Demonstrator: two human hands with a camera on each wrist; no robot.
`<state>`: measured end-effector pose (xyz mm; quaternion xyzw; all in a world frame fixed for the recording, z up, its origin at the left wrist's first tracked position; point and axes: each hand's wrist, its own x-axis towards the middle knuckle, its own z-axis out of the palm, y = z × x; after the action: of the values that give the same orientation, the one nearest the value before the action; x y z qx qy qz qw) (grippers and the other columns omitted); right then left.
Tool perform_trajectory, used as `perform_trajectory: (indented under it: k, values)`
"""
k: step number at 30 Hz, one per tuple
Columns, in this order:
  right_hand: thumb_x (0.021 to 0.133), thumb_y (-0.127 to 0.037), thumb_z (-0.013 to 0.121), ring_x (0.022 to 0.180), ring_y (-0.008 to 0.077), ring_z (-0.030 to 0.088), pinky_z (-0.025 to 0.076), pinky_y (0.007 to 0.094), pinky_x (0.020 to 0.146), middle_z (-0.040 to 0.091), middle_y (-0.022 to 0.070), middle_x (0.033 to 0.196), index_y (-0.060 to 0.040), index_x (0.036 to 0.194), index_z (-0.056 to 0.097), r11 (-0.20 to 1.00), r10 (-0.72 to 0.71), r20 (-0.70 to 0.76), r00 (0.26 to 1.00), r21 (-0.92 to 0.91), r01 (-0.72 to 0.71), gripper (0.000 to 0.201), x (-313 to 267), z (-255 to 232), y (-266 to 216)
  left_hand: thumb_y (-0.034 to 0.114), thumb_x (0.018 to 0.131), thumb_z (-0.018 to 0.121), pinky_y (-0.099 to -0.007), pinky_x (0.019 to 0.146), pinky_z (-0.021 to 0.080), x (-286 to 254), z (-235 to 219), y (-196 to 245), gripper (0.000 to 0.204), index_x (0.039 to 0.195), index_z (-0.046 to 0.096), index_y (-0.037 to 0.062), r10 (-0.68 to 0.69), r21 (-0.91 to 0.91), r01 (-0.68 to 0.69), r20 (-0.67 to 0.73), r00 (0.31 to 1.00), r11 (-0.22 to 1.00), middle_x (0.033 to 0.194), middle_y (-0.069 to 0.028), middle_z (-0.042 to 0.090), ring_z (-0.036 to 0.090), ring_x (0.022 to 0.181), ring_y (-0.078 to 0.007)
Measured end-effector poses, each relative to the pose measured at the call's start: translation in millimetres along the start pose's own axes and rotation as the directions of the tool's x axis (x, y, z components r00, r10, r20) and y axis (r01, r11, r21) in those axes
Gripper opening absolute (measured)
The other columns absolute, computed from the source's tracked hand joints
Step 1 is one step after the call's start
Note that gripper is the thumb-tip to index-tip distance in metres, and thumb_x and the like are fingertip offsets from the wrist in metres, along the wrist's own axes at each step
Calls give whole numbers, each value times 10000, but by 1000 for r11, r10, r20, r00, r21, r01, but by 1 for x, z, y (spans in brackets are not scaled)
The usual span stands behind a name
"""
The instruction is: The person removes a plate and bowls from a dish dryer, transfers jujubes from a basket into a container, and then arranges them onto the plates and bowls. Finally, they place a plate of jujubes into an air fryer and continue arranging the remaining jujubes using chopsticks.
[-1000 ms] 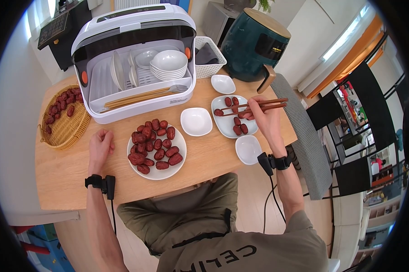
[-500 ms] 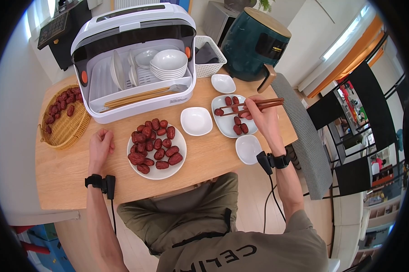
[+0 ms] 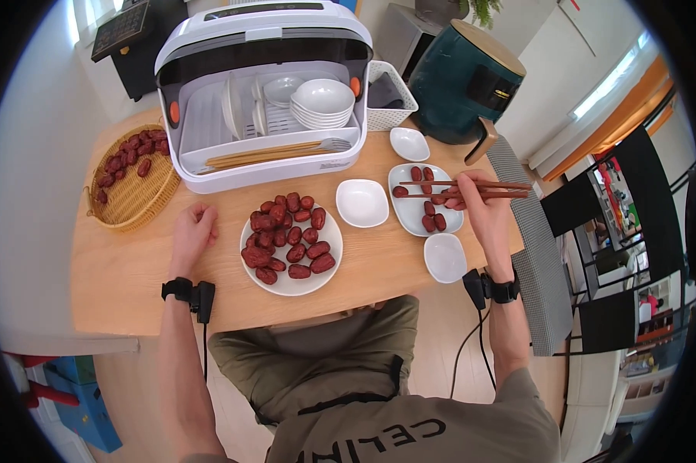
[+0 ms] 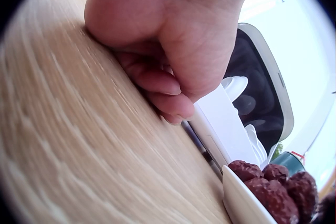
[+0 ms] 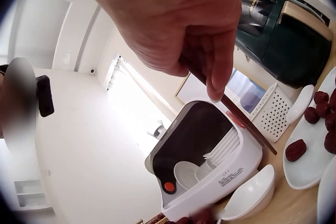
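Note:
In the head view my right hand holds a pair of brown chopsticks over a white squarish plate with several red dates. Their tips are spread, right by the date at the plate's left side. The right wrist view shows a chopstick beneath the fingers and that date lying on the plate. My left hand rests on the table, fingers loosely curled and holding nothing. Beside it stands a round white plate heaped with dates.
White bowls stand around the squarish plate: one to its left, one behind, one in front. At the back are a dish cabinet, a white basket and a green air fryer. A wicker tray with dates lies far left.
The head view has shifted, so the whole scene sits further right in the picture. The chopstick tips stay at the same date, and the left hand keeps its place on the table.

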<state>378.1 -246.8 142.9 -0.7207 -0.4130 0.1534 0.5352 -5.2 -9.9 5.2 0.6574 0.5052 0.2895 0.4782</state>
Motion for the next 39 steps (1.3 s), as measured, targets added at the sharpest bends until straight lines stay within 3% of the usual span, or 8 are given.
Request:
perform_trajectory:
  k: [2, 9, 16, 26, 30, 35, 39]
  values:
    - [947, -128, 590, 683, 117, 658, 542, 234, 615, 686, 105, 847, 42, 975, 630, 992, -45, 49, 998, 123, 39, 177, -7, 5, -12, 208, 926, 564, -246, 452, 418, 1, 0, -1, 240, 817, 606, -1, -5, -3, 5, -4, 1000, 1000, 581, -40, 574, 525, 470, -95]
    - [938, -92, 608, 801, 136, 676, 543, 230, 713, 674, 87, 908, 32, 1015, 625, 978, -62, 364, 929, 208, -16, 147, -34, 53, -44, 205, 924, 567, -251, 461, 436, 2, 0, -5, 238, 862, 625, -17, -20, 0, 20, -10, 1000, 1000, 602, -42, 588, 546, 493, -98]
    - [924, -101, 627, 799, 142, 687, 551, 230, 692, 682, 104, 899, 48, 1021, 630, 986, -35, 437, 899, 160, -40, 177, -30, 103, -44, 208, 924, 564, -257, 462, 434, 3, 1, -6, 249, 873, 633, -26, -8, -7, 7, -24, 1000, 1000, 596, -46, 595, 549, 480, -104]
    - [925, -91, 617, 764, 159, 705, 544, 227, 626, 688, 117, 843, 64, 983, 621, 997, -76, 435, 897, 3, 83, 166, -30, 122, -45, 198, 922, 556, -266, 474, 450, 1, 0, -3, 256, 871, 633, -40, -4, 28, 5, -19, 1000, 1000, 592, -67, 608, 567, 484, -115]
    - [923, -81, 615, 770, 164, 707, 545, 230, 627, 686, 112, 825, 63, 974, 623, 989, -82, 381, 921, 146, 28, 152, -34, 116, -40, 202, 924, 556, -268, 474, 452, 2, 1, -4, 259, 869, 634, -39, -5, 24, 6, -21, 1000, 1000, 587, -71, 607, 567, 482, -116]
    - [934, -82, 609, 687, 139, 666, 543, 233, 630, 670, 94, 820, 44, 967, 638, 977, -100, 211, 972, 208, 55, 134, -37, 72, -63, 213, 927, 563, -268, 471, 447, 3, 1, -8, 258, 899, 633, -34, -14, -33, 14, -5, 1000, 999, 605, -63, 605, 565, 488, -113]
    - [939, -104, 608, 678, 142, 661, 543, 239, 618, 672, 108, 797, 53, 984, 625, 988, -91, 65, 994, 131, 82, 164, -28, 19, -50, 221, 929, 564, -258, 465, 439, 6, 1, -14, 257, 907, 632, -25, -8, -32, 8, 6, 1000, 999, 606, -50, 600, 559, 491, -105]
